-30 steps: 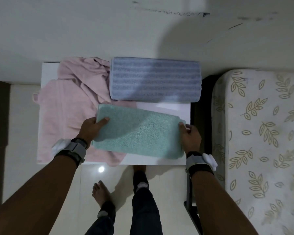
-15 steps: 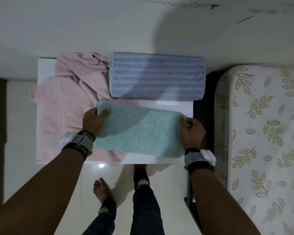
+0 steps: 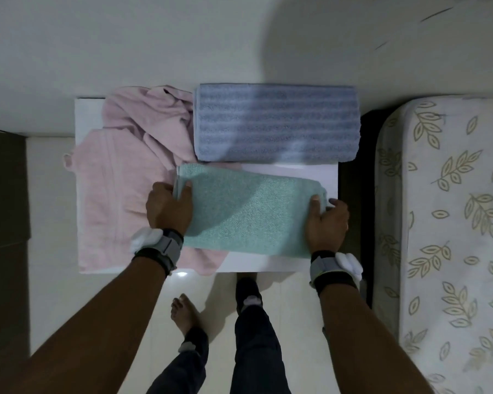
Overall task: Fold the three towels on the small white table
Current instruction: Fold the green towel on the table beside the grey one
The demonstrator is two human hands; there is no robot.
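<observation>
A folded green towel (image 3: 248, 211) lies across the front of the small white table (image 3: 319, 174). My left hand (image 3: 168, 207) grips its left end, thumb on top. At the towel's right end my right hand (image 3: 326, 220) holds the edge. Behind it a folded blue-grey striped towel (image 3: 276, 123) lies flat at the back right. A crumpled pink towel (image 3: 120, 172) covers the table's left half and hangs over its left and front edges.
A mattress with a leaf print (image 3: 450, 223) stands close on the right, with a dark gap between it and the table. A white wall rises behind the table. A dark piece of furniture (image 3: 3, 194) is on the left. My legs and bare feet stand on the tiled floor below.
Both hands have slid the green towel a little towards the back of the table, closer to the blue-grey towel. Their hold on its two ends is the same.
</observation>
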